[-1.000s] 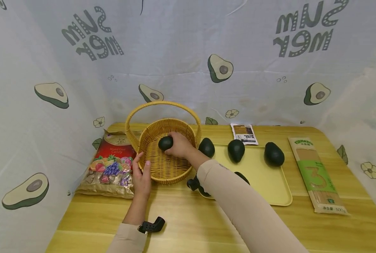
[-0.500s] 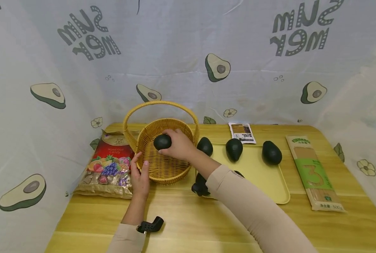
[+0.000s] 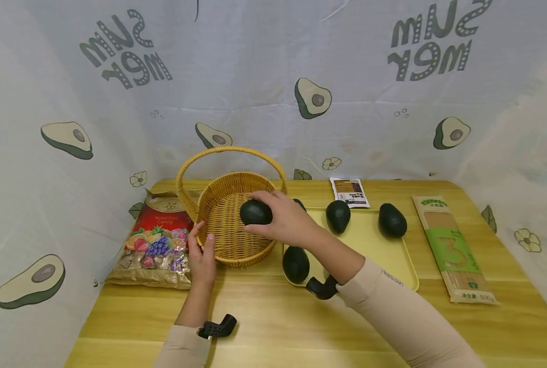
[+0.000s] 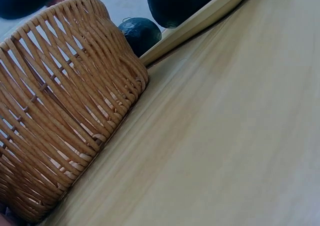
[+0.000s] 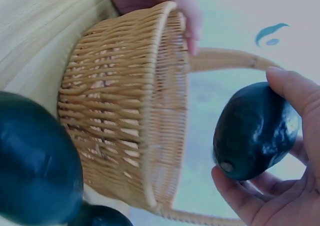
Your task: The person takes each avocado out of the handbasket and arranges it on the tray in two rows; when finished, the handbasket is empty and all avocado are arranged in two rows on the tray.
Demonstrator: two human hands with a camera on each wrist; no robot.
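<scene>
My right hand [image 3: 287, 217] grips a dark green avocado [image 3: 256, 212] between thumb and fingers, above the right side of a yellow wicker basket [image 3: 236, 263]. Seen from the right wrist, this avocado [image 5: 257, 131] is apart from the basket's rim. My left hand [image 3: 203, 260] holds the basket's front-left rim, thumb and forefinger on either side of it. The woven wall [image 4: 65, 101] fills the left of the left wrist view. Several avocados, one at the front-left corner [image 3: 295, 265], lie on a yellow tray [image 3: 374, 250] right of the basket; my right forearm hides part of the tray.
A red and gold bag of fruit candy [image 3: 160, 245] lies left of the basket. Behind the tray is a small white packet [image 3: 349, 192]. A pack of noodles [image 3: 453, 250] lies to the right. A printed curtain [image 3: 255, 92] hangs behind the table.
My right hand has lifted the avocado from low inside the basket and moved it right, toward the rim. The left hand stays at the rim. The view has shifted slightly.
</scene>
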